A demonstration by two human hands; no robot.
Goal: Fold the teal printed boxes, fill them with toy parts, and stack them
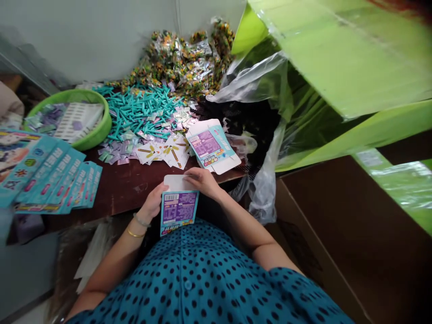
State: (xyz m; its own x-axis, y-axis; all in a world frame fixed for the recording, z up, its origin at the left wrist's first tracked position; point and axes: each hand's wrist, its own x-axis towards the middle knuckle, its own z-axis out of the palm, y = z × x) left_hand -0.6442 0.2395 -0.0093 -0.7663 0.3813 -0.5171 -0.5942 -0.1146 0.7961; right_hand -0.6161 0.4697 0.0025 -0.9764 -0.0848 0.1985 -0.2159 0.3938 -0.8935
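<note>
Dotted shirt (209, 288) behind small carton (178, 209); left hand (153, 202) clamped on edge, right hand (204, 182) pinching white flap (173, 182), likely for steadiness.

Dark surface (128, 186) shoved up against a plain pale wall (84, 36)

soft, dullish light on it, pretty shadowy underneath, bit of pale floor (33, 312) at the lower left

Illegibly small print on the handheld carton (179, 209), leftmost teal box (32, 157) partly beyond the picture's left edge
</note>
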